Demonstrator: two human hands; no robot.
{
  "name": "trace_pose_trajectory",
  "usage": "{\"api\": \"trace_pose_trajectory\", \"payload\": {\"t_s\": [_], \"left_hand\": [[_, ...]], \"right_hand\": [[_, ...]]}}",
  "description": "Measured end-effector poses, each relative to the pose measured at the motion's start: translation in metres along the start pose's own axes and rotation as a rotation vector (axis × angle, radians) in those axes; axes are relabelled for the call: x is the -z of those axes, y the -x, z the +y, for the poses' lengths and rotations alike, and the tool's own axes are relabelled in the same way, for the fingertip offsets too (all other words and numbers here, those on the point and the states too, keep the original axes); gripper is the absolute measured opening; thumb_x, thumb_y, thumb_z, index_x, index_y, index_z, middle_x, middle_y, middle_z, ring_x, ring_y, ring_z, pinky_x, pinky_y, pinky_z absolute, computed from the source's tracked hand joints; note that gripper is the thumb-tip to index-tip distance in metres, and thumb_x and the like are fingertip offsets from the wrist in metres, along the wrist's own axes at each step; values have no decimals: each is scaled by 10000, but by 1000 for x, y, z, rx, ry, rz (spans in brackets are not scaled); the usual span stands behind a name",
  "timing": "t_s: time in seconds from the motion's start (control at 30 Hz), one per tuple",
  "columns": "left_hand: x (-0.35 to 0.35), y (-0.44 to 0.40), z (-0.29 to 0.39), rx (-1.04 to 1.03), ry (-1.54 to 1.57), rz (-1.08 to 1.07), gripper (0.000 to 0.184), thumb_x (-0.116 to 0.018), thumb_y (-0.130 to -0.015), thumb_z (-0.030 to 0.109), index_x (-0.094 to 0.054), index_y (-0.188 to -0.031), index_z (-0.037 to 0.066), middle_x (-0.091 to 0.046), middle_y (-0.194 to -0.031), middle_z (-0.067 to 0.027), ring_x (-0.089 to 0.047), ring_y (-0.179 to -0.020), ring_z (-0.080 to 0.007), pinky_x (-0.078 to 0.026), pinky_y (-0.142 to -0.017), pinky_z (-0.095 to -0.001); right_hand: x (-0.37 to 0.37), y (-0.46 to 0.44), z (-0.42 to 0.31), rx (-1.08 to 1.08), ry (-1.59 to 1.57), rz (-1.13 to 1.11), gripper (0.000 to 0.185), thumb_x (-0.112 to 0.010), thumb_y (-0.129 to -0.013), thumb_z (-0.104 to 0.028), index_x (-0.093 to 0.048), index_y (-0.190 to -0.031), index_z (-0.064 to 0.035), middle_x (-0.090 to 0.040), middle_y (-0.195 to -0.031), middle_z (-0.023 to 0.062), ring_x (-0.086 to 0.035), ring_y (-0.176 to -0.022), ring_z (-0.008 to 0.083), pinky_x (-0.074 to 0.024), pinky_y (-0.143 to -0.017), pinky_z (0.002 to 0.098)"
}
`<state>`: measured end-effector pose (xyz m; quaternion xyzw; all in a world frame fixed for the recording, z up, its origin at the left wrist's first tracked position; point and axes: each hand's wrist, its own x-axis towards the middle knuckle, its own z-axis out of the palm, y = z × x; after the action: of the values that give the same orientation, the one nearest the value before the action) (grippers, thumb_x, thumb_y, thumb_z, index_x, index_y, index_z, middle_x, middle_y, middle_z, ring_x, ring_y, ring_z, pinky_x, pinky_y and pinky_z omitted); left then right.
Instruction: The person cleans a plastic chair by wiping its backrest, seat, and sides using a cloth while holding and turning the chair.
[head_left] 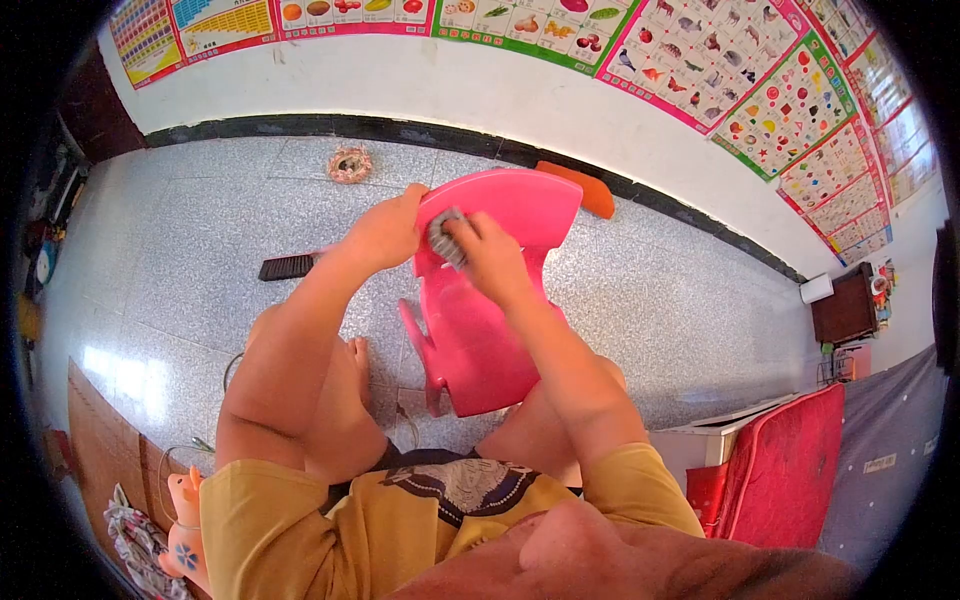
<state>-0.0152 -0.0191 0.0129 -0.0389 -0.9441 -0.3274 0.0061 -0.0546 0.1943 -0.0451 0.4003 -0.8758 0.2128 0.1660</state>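
Observation:
A pink plastic child's chair (480, 345) stands between my knees, its backrest tilted up in front of me. My left hand (390, 228) grips the upper left edge of the backrest, fingers closed around it. In my right hand (485, 252) is a bunched grey cloth (446, 238), pressed against the face of the backrest near its left side. The fingers are closed on the cloth, and the part under the palm is hidden. To the left of the chair, a brush (290, 267) with black bristles lies on the floor, partly covered by my left forearm.
A round woven-looking item (349, 165) sits by the wall. An orange curved piece (590, 188) shows behind the chair. At right are a red cushion (780, 465) and a grey cover (885, 455). An orange toy (187, 525) is at lower left. Picture charts (710, 50) line the wall.

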Motion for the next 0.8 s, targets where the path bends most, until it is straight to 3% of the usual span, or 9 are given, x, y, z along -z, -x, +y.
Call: {"api": "trace_pose_trajectory", "payload": {"t_s": [0.1, 0.27, 0.37, 0.43, 0.5, 0.53, 0.67, 0.7, 0.8], "left_hand": [[2, 1, 3, 13, 4, -3, 452, -537, -898, 37, -475, -1345, 72, -663, -1149, -290, -619, -1101, -476, -483, -922, -550], [2, 3, 1, 1, 6, 37, 395, -549, -909, 62, -528, -1303, 58, -656, -1191, -270, -608, -1138, -457, -488, -940, -533], [-4, 1, -2, -85, -47, 211, 368, -576, -924, 103, -562, -1288, 53, -649, -1209, -244, -599, -1166, -439, -494, -951, -521], [3, 8, 21, -189, -84, 389, 362, -604, -942, 150, -575, -1287, 46, -647, -1209, -223, -597, -1180, -426, -497, -957, -513], [-5, 8, 37, -307, 39, 303, 408, -651, -936, 205, -573, -1306, 52, -648, -1190, -206, -604, -1178, -415, -504, -952, -501], [-10, 9, 45, -365, 102, 260, 434, -675, -932, 233, -571, -1315, 56, -649, -1180, -197, -607, -1176, -409, -508, -950, -494], [-31, 11, 59, -178, 282, 403, 537, -743, -889, 322, -568, -1318, 51, -675, -1150, -197, -638, -1118, -415, -524, -910, -486], [-29, 1, 51, -133, 340, 373, 573, -752, -874, 335, -555, -1335, 58, -680, -1144, -195, -641, -1099, -424, -525, -904, -489], [-15, -16, 37, -135, 326, 316, 572, -741, -875, 313, -538, -1351, 69, -688, -1135, -198, -648, -1051, -440, -527, -884, -500]], "right_hand": [[9, -1, 34, -147, 76, 121, 396, -641, -850, -97, -601, -1231, -199, -608, -1076, 162, -657, -971, 384, -553, -788, 476], [46, 2, 79, -439, 106, 407, 579, -715, -722, 9, -574, -1270, -113, -610, -1207, 200, -629, -1086, 419, -523, -920, 480], [50, 5, 100, -445, 75, 582, 536, -711, -784, -26, -544, -1293, -49, -609, -1232, 212, -625, -1113, 401, -497, -971, 459], [50, 1, 88, -535, -221, 533, 522, -721, -815, -58, -531, -1302, -42, -611, -1229, 209, -629, -1111, 382, -491, -976, 445], [45, -4, 63, -545, -413, 451, 532, -730, -861, -100, -512, -1344, -47, -611, -1238, 199, -630, -1145, 333, -486, -988, 422], [37, -4, 51, -431, -515, 390, 564, -718, -871, -89, -487, -1385, -53, -609, -1260, 189, -624, -1165, 312, -484, -998, 412], [41, -4, -3, -113, -1033, 150, 633, -660, -928, -60, -389, -1500, -68, -601, -1316, 153, -605, -1214, 249, -477, -1022, 376], [44, -8, -8, -33, -940, 199, 617, -593, -984, -62, -333, -1542, -83, -628, -1292, 136, -620, -1195, 236, -477, -1015, 352], [74, -6, -8, -159, -1041, 83, 519, -552, -1017, -98, -397, -1512, -75, -661, -1267, 134, -632, -1185, 235, -488, -1004, 349]]}}
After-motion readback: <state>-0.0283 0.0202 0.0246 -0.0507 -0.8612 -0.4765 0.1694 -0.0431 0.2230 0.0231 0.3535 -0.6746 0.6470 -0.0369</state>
